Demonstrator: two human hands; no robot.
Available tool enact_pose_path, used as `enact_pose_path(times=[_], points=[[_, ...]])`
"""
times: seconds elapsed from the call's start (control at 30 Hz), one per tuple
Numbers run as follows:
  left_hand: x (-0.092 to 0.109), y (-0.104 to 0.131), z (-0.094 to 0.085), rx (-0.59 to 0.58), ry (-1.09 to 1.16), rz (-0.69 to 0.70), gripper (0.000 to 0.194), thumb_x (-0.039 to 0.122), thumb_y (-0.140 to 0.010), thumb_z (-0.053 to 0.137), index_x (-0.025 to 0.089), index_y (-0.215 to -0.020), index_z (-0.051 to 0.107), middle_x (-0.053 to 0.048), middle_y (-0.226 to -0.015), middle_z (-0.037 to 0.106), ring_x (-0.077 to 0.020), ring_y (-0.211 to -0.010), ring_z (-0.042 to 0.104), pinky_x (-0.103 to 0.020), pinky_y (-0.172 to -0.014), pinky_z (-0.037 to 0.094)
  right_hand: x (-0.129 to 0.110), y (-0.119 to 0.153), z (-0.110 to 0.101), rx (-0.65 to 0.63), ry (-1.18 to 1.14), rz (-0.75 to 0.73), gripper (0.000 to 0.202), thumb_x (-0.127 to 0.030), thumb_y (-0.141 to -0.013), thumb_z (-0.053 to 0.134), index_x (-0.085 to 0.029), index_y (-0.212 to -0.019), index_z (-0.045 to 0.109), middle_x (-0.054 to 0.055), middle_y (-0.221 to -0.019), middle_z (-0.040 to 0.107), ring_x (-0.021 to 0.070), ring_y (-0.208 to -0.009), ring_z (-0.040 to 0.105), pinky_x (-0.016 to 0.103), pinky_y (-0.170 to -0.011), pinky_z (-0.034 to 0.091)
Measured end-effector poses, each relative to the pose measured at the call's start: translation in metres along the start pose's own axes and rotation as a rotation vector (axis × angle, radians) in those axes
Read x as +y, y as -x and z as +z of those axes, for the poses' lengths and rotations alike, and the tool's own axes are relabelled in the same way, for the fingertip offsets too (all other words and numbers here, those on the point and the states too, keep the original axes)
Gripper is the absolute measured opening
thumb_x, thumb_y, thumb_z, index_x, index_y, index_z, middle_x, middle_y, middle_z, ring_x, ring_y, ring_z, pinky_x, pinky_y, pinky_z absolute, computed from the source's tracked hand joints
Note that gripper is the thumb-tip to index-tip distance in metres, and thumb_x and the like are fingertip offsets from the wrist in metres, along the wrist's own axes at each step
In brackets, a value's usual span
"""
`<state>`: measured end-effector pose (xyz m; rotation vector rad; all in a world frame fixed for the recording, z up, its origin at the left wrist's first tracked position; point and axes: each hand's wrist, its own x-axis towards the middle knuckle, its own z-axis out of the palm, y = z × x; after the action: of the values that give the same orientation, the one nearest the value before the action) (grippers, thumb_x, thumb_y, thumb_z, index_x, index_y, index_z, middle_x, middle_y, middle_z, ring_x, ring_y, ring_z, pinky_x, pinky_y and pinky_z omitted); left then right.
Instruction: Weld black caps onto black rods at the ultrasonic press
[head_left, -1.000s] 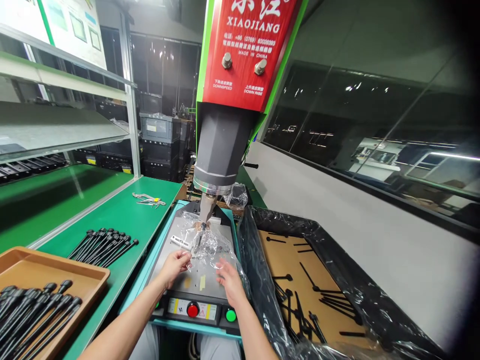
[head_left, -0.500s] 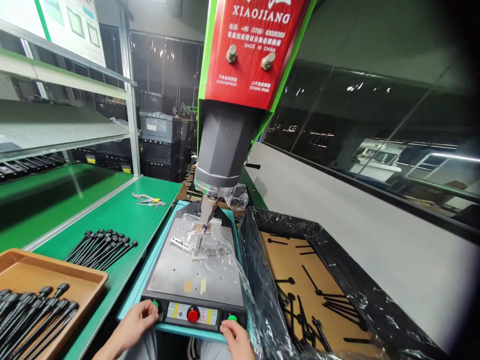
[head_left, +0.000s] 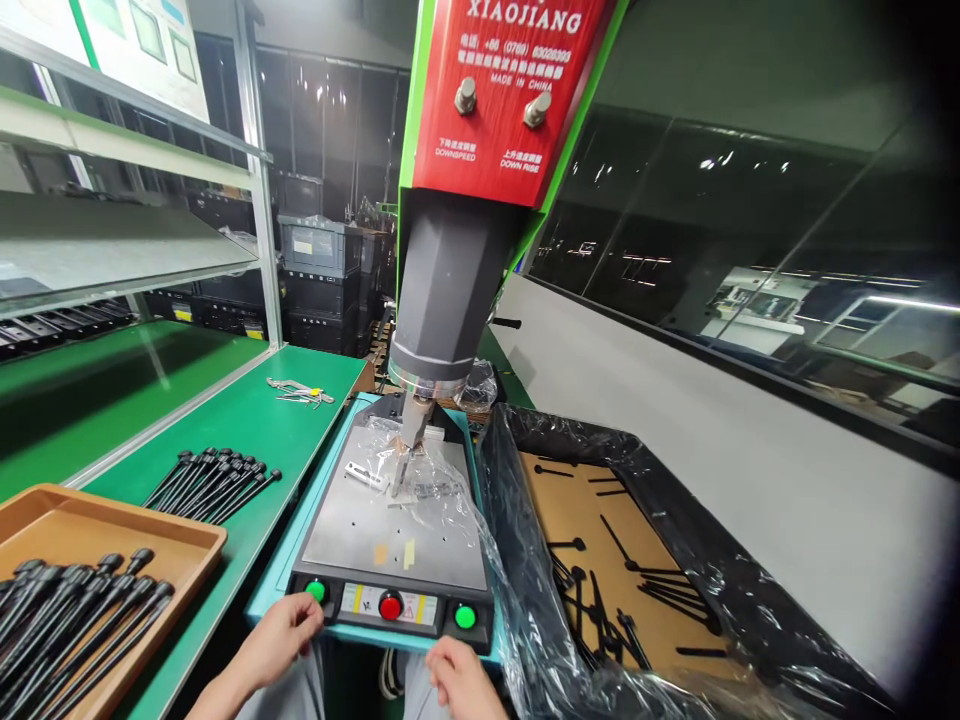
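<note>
My left hand [head_left: 286, 638] is loosely closed, with nothing seen in it, just below the left green button [head_left: 316, 592] on the press's front panel. Lower and to the right, my right hand [head_left: 463, 682] has its fingers curled together, apart from the right green button [head_left: 465, 617]; it too shows nothing held. Between the two sits a red button [head_left: 390, 605]. Above the metal base plate [head_left: 352, 545] the press head [head_left: 439, 290] reaches down, its tip [head_left: 412, 425] over a fixture partly covered by clear plastic film [head_left: 450, 480].
On the left, a brown tray [head_left: 169, 535] holds several black rods with knobbed ends, and more black rods [head_left: 217, 480] lie on the green table [head_left: 300, 420] near some pliers [head_left: 300, 390]. At the right stands a plastic-lined box [head_left: 585, 510] with scattered black rods.
Both hands have drawn back from the green buttons toward me, the right one lower and slightly left. Both buttons now show more fully. The view has shifted slightly.
</note>
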<state>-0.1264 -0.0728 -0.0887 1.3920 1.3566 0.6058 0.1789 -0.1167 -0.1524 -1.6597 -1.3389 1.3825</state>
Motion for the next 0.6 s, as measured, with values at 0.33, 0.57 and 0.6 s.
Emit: enact_pose_path(times=[0.33, 0.57, 0.6], points=[[0.032, 0.015, 0.028, -0.186, 0.098, 0.029, 0.036, 0.055, -0.074, 0.057, 0.020, -0.069, 0.055, -0.001, -0.069, 0.062, -0.0157, -0.058, 0.056, -0.024, -0.050, 0.034, -0.053, 0.015, 0.015, -0.248, -0.193, -0.006, 0.018, -0.027, -0.066, 0.058, -0.015, -0.078, 0.063, 0.000, -0.061, 0.062, 0.0080, -0.042, 0.046, 0.018, -0.040, 0.032], [0.062, -0.036, 0.012, 0.124, 0.124, 0.244, 0.033, 0.048, -0.074, 0.062, 0.017, -0.084, 0.065, -0.003, -0.076, 0.064, -0.0193, -0.073, 0.058, -0.029, -0.070, 0.044, -0.084, -0.024, 0.003, 0.092, -0.337, -0.183, 0.039, -0.041, -0.073, 0.059, -0.013, -0.099, 0.062, 0.004, -0.075, 0.066, 0.0109, -0.048, 0.052, 0.023, -0.046, 0.040], [0.067, -0.046, 0.009, 0.190, 0.150, 0.251, 0.035, 0.047, -0.072, 0.065, 0.017, -0.090, 0.066, -0.005, -0.084, 0.067, -0.0213, -0.080, 0.060, -0.031, -0.076, 0.045, -0.086, -0.032, 0.000, 0.161, -0.319, -0.192, 0.042, -0.042, -0.074, 0.059, -0.012, -0.103, 0.062, 0.005, -0.074, 0.066, 0.0119, -0.048, 0.052, 0.025, -0.048, 0.041]])
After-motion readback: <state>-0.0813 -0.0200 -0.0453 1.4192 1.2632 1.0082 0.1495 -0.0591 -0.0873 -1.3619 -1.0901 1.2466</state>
